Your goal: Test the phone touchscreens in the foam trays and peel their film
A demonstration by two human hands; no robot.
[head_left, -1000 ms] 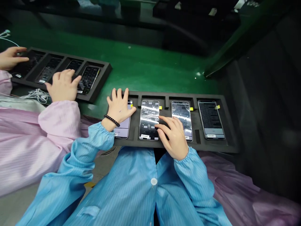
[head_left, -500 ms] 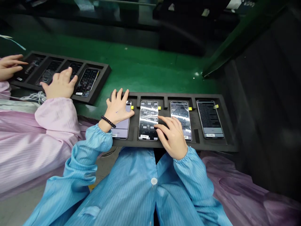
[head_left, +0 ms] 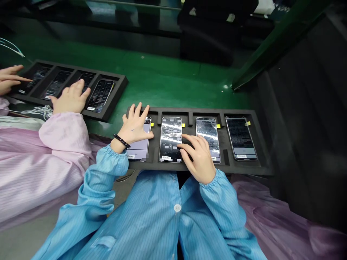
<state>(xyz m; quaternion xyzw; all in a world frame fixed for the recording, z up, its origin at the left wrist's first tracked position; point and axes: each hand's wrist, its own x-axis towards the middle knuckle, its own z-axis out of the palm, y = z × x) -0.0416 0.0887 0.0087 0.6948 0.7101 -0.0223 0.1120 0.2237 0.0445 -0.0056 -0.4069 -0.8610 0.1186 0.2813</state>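
Note:
A black foam tray (head_left: 200, 112) lies across the green bench, with four smartphones in its slots. My left hand (head_left: 134, 127), with a black beaded bracelet on the wrist, rests spread over the leftmost phone (head_left: 142, 150) and hides its upper part. My right hand (head_left: 196, 155) lies across the tray between the second phone (head_left: 170, 139) and the third phone (head_left: 208, 135), its index fingertip touching the second phone's glass. The fourth phone (head_left: 240, 139) stands untouched on the right. Small yellow tabs (head_left: 183, 125) mark the phones' edges.
To my left, a person in a pink striped smock (head_left: 63, 139) has both hands (head_left: 71, 96) over a second black tray (head_left: 119, 85) of phones. White cables (head_left: 38, 112) lie by that tray. A dark panel (head_left: 292, 126) rises on my right.
My hands stay in nearly the same place on the phones. The whole view drifts slightly. The co-worker's far hand has opened, its fingers now extended over the second tray.

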